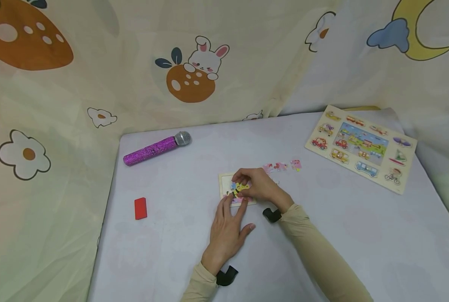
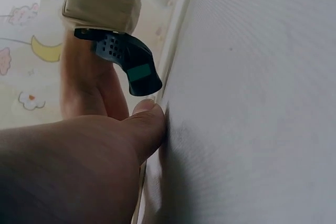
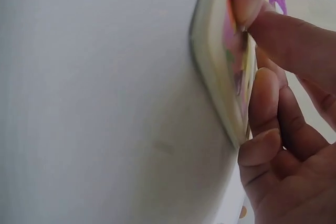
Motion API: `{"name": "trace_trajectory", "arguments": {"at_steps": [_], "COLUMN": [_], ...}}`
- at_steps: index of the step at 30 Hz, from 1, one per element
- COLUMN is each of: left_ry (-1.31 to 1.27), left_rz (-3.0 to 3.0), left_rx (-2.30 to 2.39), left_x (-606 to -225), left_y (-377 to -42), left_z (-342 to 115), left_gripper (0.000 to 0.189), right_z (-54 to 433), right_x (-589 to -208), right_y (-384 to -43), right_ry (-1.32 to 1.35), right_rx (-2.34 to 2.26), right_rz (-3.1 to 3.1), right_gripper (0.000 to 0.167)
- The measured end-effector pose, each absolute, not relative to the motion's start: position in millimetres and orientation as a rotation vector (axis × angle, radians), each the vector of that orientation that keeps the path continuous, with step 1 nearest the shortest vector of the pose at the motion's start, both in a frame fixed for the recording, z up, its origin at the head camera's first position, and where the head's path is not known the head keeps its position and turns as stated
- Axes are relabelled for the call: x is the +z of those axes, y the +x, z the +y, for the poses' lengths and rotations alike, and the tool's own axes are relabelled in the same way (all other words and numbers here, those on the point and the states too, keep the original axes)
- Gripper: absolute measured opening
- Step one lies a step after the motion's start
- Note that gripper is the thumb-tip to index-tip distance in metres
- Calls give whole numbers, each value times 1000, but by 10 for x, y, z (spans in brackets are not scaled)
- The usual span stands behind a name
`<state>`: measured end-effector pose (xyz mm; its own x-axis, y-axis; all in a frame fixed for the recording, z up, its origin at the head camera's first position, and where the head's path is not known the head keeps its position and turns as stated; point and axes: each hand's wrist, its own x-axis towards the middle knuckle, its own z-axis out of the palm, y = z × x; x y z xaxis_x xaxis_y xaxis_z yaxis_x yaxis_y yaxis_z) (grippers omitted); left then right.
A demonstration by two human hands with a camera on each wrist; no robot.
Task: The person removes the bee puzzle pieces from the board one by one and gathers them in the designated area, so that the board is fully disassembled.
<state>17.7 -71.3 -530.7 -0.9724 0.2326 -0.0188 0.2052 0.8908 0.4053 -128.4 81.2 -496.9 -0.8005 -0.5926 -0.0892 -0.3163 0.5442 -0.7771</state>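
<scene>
A small square jigsaw board (image 1: 225,178) with a pale frame lies on the table, its lower part filled with pink picture. My right hand (image 1: 260,184) is over its right side, curled fingers and thumb pinching a yellow-and-black jigsaw piece (image 1: 242,187) close over the board. My left hand (image 1: 226,230) lies at the board's near edge with fingers extended, fingertips on the pieces and thumb spread aside. In the right wrist view the board's edge (image 3: 215,77) shows side-on beside the fingers. The left wrist view shows mostly the left thumb (image 2: 149,124) close to the tabletop.
Several loose pink jigsaw pieces (image 1: 279,166) lie just beyond my right hand. A larger wooden vehicle puzzle (image 1: 322,153) is at the back right. A purple glitter microphone (image 1: 152,150) and a red block (image 1: 140,208) lie to the left. Printed cloth (image 1: 134,84) hangs behind the table.
</scene>
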Motion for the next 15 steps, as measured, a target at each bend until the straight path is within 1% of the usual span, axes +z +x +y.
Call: {"name": "trace_trajectory", "arguments": {"at_steps": [5,11,15], "left_ry": [354,360,364], "left_rz": [2994,3009,3009], "left_rx": [617,600,611], "left_x": [-5308,-5311,-5321], "left_y": [176,176,173], "left_z": [-714,-716,-719], "left_gripper": [74,75,75], "right_z": [828,882,932], "right_x": [-4986,-5009,-5014], "right_y": [-1293,-1302,-1304], "right_ry": [-758,-789,-774], "right_rx": [-1079,-1088,-1123], "right_rz": [2456,2476,2477], "right_gripper": [40,33,32]}}
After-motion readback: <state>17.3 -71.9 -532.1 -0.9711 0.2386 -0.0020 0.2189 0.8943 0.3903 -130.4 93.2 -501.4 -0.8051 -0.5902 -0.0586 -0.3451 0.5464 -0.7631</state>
